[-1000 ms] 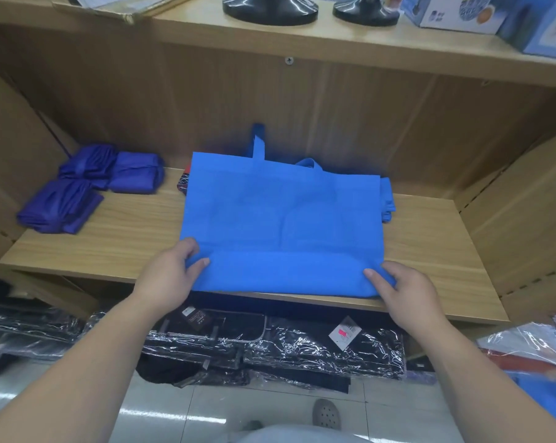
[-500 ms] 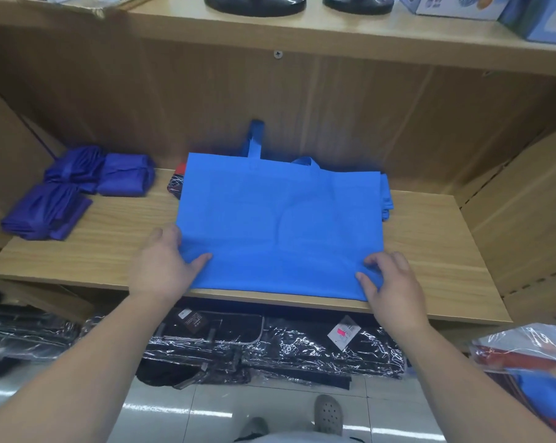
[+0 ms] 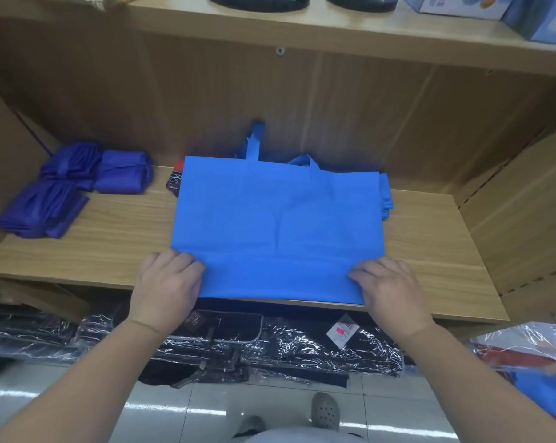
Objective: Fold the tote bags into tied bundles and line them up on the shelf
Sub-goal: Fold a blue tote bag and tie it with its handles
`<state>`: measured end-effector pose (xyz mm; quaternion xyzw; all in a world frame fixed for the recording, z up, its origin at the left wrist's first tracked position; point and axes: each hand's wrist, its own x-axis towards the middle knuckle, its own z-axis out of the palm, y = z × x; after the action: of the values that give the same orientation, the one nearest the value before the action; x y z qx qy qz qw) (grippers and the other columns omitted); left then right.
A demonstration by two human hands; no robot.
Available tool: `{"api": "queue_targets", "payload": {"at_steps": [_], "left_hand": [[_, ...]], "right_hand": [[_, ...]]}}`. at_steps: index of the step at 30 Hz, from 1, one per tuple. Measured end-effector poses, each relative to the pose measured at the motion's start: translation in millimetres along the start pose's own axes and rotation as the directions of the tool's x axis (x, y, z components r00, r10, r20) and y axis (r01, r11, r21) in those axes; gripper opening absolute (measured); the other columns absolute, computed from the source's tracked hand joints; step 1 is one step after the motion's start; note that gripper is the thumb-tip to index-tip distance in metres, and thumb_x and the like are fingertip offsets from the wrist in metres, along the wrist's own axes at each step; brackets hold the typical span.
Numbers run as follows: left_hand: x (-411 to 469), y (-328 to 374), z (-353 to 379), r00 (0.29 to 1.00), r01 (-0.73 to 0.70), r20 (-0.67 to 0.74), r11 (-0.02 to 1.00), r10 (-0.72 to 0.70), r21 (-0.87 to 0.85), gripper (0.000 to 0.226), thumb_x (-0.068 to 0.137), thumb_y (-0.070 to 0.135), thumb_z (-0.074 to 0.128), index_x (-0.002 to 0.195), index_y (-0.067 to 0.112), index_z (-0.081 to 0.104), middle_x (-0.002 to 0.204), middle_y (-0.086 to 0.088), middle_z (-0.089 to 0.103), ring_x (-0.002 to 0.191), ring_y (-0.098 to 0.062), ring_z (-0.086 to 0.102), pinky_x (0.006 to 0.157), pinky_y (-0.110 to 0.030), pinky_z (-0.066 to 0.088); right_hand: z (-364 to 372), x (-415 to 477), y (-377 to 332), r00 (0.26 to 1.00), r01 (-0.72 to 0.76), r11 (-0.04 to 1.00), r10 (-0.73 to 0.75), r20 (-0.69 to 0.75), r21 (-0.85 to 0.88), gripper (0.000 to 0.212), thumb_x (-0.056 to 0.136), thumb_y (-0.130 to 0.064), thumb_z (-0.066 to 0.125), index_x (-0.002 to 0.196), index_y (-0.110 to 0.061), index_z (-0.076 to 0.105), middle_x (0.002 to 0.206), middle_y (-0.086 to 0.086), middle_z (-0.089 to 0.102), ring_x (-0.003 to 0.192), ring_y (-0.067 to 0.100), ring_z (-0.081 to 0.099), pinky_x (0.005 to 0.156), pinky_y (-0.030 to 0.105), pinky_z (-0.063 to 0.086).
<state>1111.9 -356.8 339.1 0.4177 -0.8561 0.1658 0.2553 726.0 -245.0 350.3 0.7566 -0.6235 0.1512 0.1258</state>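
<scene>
bag (image 3: 276, 231) flat on shelf (image 3: 110, 241), near edge at the front lip, handles twd the back | L hand (image 3: 168, 282) + R hand (image 3: 388, 286) fingers curled, pinching the near corners | few tied bundles (image 3: 75, 187) far left, done imo | this one not folded/tied yet, more bags (image 3: 386, 199) under it, so early-ish

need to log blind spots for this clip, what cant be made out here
- Head view: the stack under the light blue tote bag, count hidden by that bag.
- Head view: red-and-black item, mostly behind the bag's left corner.
- Head view: black bases and boxes, cut off by the top edge.
</scene>
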Motion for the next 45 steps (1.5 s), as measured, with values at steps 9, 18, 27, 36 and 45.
{"api": "queue_targets", "payload": {"at_steps": [9,18,27,36,45], "left_hand": [[-23,-18,-21,0.962,0.168,0.262,0.930,-0.082,-0.328,0.040,0.078,0.039,0.071,0.107,0.013,0.077,0.110,0.000,0.072,0.100,-0.025,0.067,0.091,-0.033,0.050],[-2,-20,-47,0.731,0.677,0.580,0.486,-0.359,-0.553,0.039,0.085,0.017,0.079,0.104,0.048,0.063,0.094,0.023,0.072,0.092,-0.004,0.066,0.089,-0.028,0.047],[24,-20,-45,0.642,0.728,0.614,0.114,-0.460,-0.676,0.016,0.088,0.005,0.074,0.090,0.020,0.069,0.078,0.009,0.073,0.068,-0.009,0.062,0.063,-0.017,0.048],[20,-27,-24,0.641,0.762,0.600,0.306,-0.478,-0.571,0.023,0.089,0.014,0.075,0.084,0.035,0.066,0.092,0.002,0.069,0.078,-0.020,0.062,0.075,-0.034,0.049],[34,-15,-13,0.739,0.661,0.444,0.670,-0.506,-0.338,0.025,0.079,0.028,0.085,0.091,0.019,0.065,0.095,0.000,0.062,0.086,-0.028,0.061,0.079,-0.039,0.049]], "right_hand": [[-14,-32,19,0.949,-0.174,0.934,0.073,0.307,0.313,0.070,0.071,-0.034,0.091,0.135,-0.025,0.063,0.140,-0.019,0.055,0.123,0.013,0.053,0.106,0.037,0.045],[-37,-34,10,0.882,-0.467,0.705,0.329,0.336,0.534,0.039,0.084,-0.018,0.081,0.103,-0.050,0.067,0.107,-0.020,0.071,0.106,-0.003,0.063,0.096,0.016,0.045],[-53,-7,20,0.833,-0.553,0.534,0.345,0.433,0.640,0.012,0.086,-0.014,0.078,0.086,-0.023,0.070,0.091,-0.015,0.073,0.086,-0.006,0.063,0.081,0.013,0.043],[-33,9,33,0.805,-0.590,0.593,0.376,0.459,0.548,0.014,0.084,-0.024,0.081,0.083,-0.028,0.068,0.081,-0.003,0.072,0.079,0.025,0.067,0.075,0.042,0.053],[-19,4,21,0.822,-0.569,0.706,0.480,0.307,0.421,0.033,0.076,-0.013,0.085,0.087,-0.034,0.063,0.093,-0.010,0.060,0.096,0.021,0.056,0.081,0.030,0.038]]}}
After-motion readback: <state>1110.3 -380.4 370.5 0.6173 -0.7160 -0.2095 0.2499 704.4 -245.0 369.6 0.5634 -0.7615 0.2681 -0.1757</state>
